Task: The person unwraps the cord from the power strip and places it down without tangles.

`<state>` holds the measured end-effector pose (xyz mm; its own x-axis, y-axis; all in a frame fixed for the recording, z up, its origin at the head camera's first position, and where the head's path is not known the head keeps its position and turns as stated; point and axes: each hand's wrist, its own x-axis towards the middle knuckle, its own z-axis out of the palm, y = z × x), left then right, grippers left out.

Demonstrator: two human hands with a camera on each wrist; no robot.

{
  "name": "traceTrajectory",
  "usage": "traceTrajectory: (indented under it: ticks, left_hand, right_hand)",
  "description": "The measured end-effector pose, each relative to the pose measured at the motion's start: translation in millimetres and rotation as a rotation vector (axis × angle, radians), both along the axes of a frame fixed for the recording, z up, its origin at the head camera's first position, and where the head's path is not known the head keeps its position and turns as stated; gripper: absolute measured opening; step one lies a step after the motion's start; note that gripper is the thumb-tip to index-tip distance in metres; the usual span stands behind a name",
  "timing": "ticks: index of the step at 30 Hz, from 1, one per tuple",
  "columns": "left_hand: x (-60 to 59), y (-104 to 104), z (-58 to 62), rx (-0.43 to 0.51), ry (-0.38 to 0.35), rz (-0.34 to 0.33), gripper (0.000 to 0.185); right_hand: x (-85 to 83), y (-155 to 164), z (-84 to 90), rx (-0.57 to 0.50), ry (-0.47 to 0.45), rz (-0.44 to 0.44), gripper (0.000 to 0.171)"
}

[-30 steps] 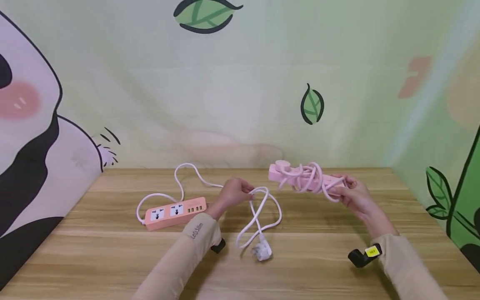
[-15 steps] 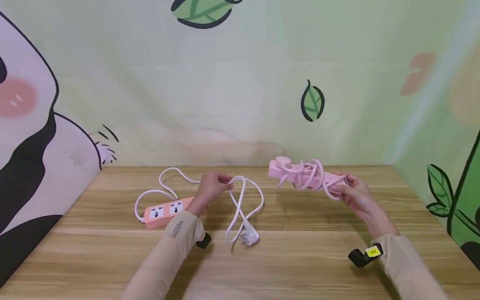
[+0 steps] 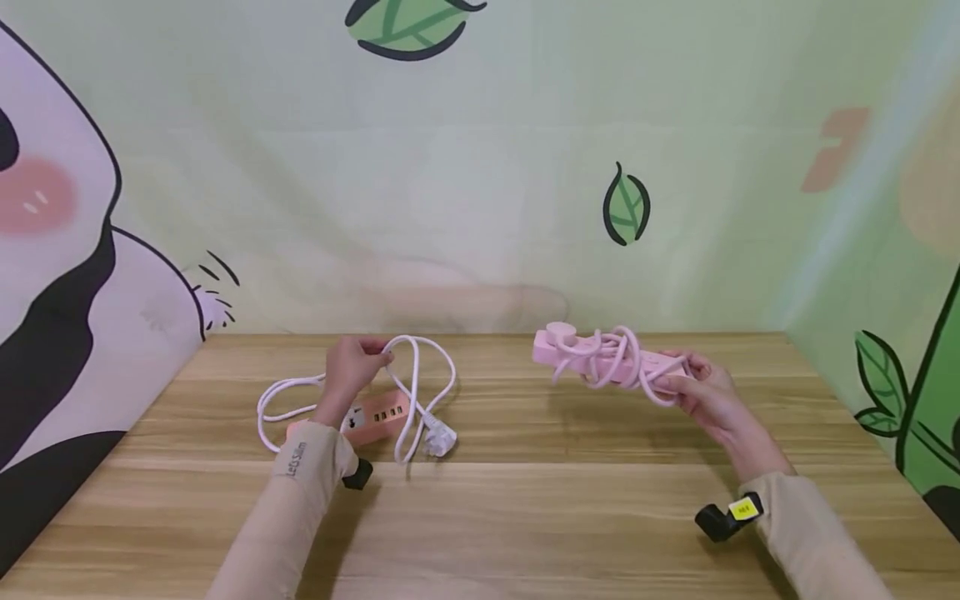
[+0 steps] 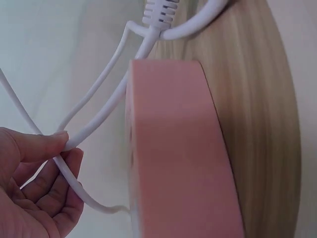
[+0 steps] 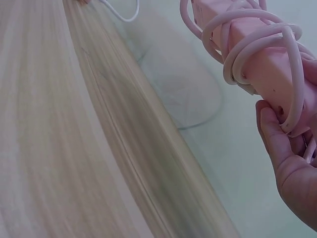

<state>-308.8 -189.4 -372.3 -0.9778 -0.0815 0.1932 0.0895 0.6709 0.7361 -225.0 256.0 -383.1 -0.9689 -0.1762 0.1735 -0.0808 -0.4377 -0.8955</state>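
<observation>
My left hand (image 3: 352, 365) pinches a looped white cord (image 3: 452, 375) between thumb and fingers, above an orange-pink power strip (image 3: 378, 421) on the table. From the loops hangs the cord's plug (image 3: 439, 437), to the right of that strip. In the left wrist view the thumb and fingertips meet on the white cord (image 4: 99, 116), beside the strip's side face (image 4: 173, 144). My right hand (image 3: 705, 387) grips one end of a light pink power strip (image 3: 585, 354), held up over the table. Its own pink cord (image 5: 267, 34) is wound round it several times.
The wooden table (image 3: 570, 525) ends at a back wall (image 3: 510, 208) hung with a printed cloth of leaves and a panda. Black wrist cameras sit at the left cuff (image 3: 357, 474) and the right cuff (image 3: 723, 521).
My left hand has moved left with the white cord and plug, from the middle of the table to over the orange-pink strip. The right hand and its light pink strip have hardly moved.
</observation>
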Motion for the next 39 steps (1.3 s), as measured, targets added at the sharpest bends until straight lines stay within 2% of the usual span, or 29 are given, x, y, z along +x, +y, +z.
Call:
traceTrajectory:
  ticks: [8,13,18,22,27,32,36,39]
  left_hand:
    - [-1.7,-24.5,-5.4,0.033,-0.006,0.098,0.023]
    - [-1.5,-26.7,-5.7,0.045,-0.051,0.102,0.027]
    - [6.8,-29.8,3.0,0.113,-0.039,0.112,0.033]
    - [21.0,-27.4,17.0,0.237,-0.008,0.11,0.034]
    - [39.8,-3.9,32.5,0.43,-0.002,0.03,0.036]
    - [51.6,33.0,36.8,0.571,0.013,-0.081,0.033]
    - [54.2,64.0,37.5,0.606,0.017,-0.162,0.032]
    - [52.8,86.3,36.6,0.574,0.021,-0.231,0.032]
  right_hand:
    - [-0.1,-5.6,-6.0,0.009,0.005,-0.013,0.03]
    - [0.5,-5.6,-9.2,0.019,-0.012,-0.012,0.029]
    - [2.0,-6.0,-10.2,0.026,-0.026,-0.017,0.029]
    - [3.0,-5.8,-9.3,0.013,-0.018,-0.015,0.033]
    - [3.9,-6.2,-8.3,0.02,-0.009,-0.018,0.034]
    - [6.0,-10.3,-9.5,0.036,-0.02,-0.042,0.034]
    - [8.7,-14.9,-10.2,0.059,-0.033,-0.063,0.035]
    - [11.4,-17.9,-10.0,0.072,-0.039,-0.076,0.035]
